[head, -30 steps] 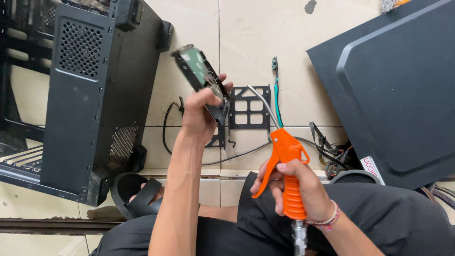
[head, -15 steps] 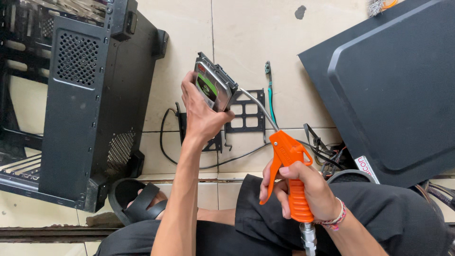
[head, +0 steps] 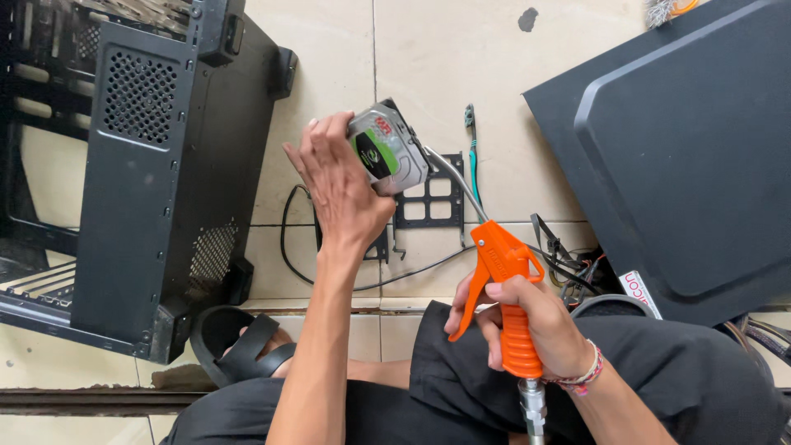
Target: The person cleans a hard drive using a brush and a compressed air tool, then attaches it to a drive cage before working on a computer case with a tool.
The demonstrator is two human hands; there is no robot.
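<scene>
My left hand (head: 342, 189) holds a silver hard drive (head: 387, 150) with a green and black label, its labelled face turned up toward me. My right hand (head: 527, 325) grips the handle of an orange air blow gun (head: 503, 288). The gun's thin metal nozzle (head: 453, 177) points up and left, with its tip right at the drive's right edge. A metal hose fitting hangs below the gun's handle.
An open black computer case (head: 156, 165) lies at the left. A black side panel (head: 684, 148) lies at the right. On the tiled floor sit a black drive bracket (head: 432, 198), a green-handled tool (head: 472, 140), loose cables (head: 568, 264) and a sandalled foot (head: 243, 342).
My left hand has turned the hard drive from its circuit-board side round to its labelled face. The blow gun has stayed almost still, its nozzle now at the drive's edge.
</scene>
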